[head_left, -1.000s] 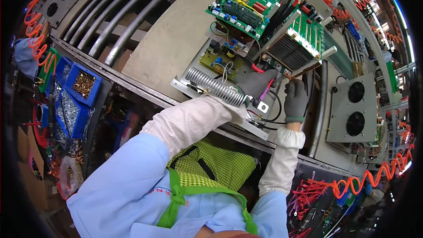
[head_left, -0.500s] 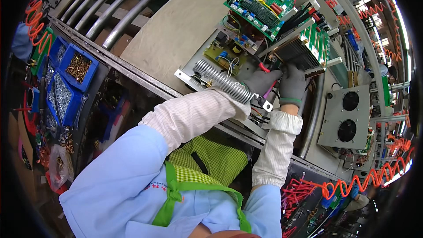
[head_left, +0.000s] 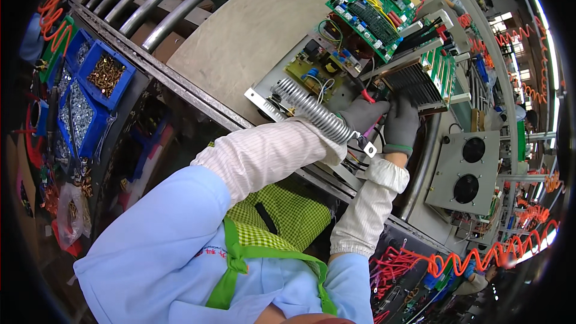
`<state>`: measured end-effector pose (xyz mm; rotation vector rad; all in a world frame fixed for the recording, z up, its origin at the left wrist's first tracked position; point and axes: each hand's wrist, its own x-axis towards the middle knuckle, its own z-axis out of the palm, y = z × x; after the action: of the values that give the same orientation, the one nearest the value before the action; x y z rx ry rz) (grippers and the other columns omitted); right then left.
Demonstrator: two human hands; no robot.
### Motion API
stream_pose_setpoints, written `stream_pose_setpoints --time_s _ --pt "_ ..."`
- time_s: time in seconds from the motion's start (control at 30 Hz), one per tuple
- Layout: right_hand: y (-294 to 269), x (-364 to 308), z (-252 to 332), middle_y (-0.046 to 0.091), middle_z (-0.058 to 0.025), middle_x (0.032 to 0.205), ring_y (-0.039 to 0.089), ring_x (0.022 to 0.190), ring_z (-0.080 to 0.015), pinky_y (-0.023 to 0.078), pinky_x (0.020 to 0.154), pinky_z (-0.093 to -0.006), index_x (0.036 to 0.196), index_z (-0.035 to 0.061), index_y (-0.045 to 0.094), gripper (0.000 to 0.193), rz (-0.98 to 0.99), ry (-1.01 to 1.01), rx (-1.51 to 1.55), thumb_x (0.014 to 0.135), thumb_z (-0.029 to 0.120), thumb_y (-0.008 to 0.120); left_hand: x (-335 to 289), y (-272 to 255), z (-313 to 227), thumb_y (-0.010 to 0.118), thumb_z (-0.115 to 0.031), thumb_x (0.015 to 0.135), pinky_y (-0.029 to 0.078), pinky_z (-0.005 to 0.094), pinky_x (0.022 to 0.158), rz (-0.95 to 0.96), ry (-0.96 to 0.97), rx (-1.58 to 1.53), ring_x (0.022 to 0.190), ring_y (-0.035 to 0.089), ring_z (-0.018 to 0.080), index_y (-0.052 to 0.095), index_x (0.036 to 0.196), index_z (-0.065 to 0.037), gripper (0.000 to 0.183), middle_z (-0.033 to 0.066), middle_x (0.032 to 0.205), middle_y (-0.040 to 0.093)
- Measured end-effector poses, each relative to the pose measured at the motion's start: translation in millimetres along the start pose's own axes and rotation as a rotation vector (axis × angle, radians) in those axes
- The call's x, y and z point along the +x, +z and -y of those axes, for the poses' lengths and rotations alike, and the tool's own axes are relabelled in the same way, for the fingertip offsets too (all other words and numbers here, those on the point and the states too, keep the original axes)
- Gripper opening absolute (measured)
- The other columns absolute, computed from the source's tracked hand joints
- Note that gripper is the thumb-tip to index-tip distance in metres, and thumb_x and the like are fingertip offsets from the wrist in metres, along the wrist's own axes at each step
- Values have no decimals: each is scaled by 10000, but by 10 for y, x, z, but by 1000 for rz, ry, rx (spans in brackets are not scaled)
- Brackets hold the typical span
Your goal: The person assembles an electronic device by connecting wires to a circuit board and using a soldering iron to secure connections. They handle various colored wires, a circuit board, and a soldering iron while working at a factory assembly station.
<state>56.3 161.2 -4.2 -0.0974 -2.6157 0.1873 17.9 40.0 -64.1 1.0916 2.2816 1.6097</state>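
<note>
Head view: your gloved left hand is against the red-sleeved cable, left of the finned heat sink; its fingers look curled, though I cannot tell their grip. Your gloved right hand is at the heat sink's near side, fingertips hidden, opening and hold unclear. Pulling back could snag the metal coil crossing your left cuff. On the left, one blue bin holds brass-coloured screws; another blue bin, silver-coloured hardware.
</note>
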Motion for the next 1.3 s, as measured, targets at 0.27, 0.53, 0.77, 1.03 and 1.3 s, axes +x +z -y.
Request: stream_pose_setpoints --time_s 0.27,0.53,0.77,1.03,1.3 --pt "49 39 29 631 -215 972 588 910 -409 464 788 -470 1000 47 650 209 -59 -15 35 844 168 578 77 209 235 457 -243 930 480 341 657 -104 62 15 763 613 241 557 1117 -130 240 113 861 620" --pt "-34 85 102 642 -233 882 605 848 -418 468 755 -478 924 25 660 269 17 124 -90 832 269 597 12 -12 -34 481 -218 905 479 342 665 57 -225 -363 784 620 242 569 1057 -125 199 122 872 622" --pt "14 88 19 646 -227 899 606 866 -420 475 768 -454 953 24 668 234 -58 36 191 826 210 605 59 32 76 498 -137 882 485 338 679 10 -6 55 807 632 252 565 1092 -104 224 128 907 634" --pt "28 100 -53 632 -231 870 597 830 -423 465 731 -479 953 33 652 195 2 -4 20 828 172 596 80 77 107 466 -180 901 479 394 668 49 -146 -264 810 634 310 539 1096 -105 221 137 894 621" --pt "-24 86 -46 634 -221 827 631 768 -370 487 680 -436 920 5 631 215 27 151 153 855 208 602 52 -5 -25 434 -271 924 449 348 672 56 -309 -503 759 596 255 574 1003 -92 241 119 842 611"
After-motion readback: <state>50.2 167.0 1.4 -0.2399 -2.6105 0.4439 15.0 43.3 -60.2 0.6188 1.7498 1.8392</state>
